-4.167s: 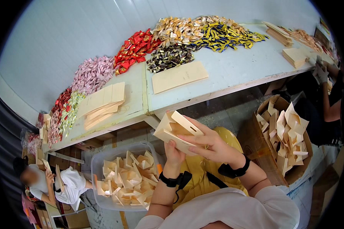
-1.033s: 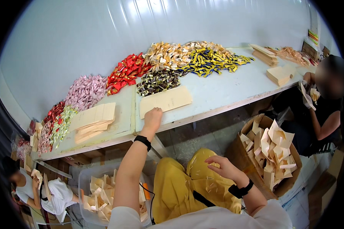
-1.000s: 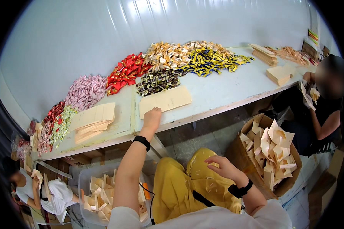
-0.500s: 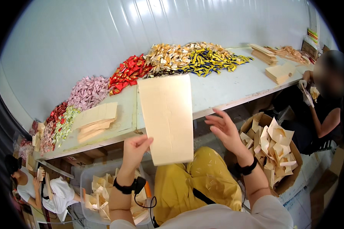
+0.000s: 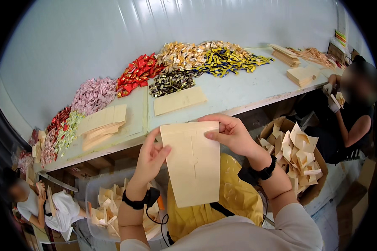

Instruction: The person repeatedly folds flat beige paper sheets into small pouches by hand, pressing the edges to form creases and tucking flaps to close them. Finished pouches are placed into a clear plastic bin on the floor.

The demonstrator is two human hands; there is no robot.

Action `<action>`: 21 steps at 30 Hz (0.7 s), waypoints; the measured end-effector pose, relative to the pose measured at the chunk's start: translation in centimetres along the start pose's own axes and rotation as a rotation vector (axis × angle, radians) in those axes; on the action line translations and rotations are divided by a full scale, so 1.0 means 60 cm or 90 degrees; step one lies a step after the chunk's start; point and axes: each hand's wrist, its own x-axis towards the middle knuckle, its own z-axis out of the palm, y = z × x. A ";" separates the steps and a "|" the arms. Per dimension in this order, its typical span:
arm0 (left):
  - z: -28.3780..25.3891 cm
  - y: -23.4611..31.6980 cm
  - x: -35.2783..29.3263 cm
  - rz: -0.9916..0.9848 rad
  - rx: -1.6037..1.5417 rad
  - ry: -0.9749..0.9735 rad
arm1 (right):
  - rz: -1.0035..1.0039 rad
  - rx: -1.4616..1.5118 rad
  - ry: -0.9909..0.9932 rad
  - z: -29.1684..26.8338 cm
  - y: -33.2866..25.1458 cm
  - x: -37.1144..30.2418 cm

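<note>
A flat cream card (image 5: pixel 186 171) is upright in front of you, above your lap and short of the table edge; it bears a vertical slit with a small curved notch, and its lower end tapers slightly. Your left hand (image 5: pixel 153 157) is clamped on its upper left edge, thumb on the near face, fingers mostly hidden behind; your right hand (image 5: pixel 234 136) pinches the upper right corner, thumb in front, fingers over the back.

Below the card lies the yellow garment (image 5: pixel 234 182) on your lap; to your left sits a clear tub (image 5: pixel 88 198) of folded cream pieces, to your right a cardboard box (image 5: pixel 317 186) heaped with more.

Beyond, on the pale table (image 5: pixel 238 92), lies a cream blank (image 5: pixel 180 101), with a fanned stack (image 5: pixel 102 123) to its left; behind them run piles of wrapped pieces, pink (image 5: pixel 94 96), red (image 5: pixel 140 74), gold (image 5: pixel 182 55), dark (image 5: pixel 171 83) and yellow-and-blue (image 5: pixel 232 62); one co-worker (image 5: pixel 358 123) sits at far right, another (image 5: pixel 65 209) at far left.
</note>
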 end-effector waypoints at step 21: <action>0.048 -0.038 0.046 -0.020 0.076 0.008 | -0.023 -0.306 0.166 0.011 0.029 -0.020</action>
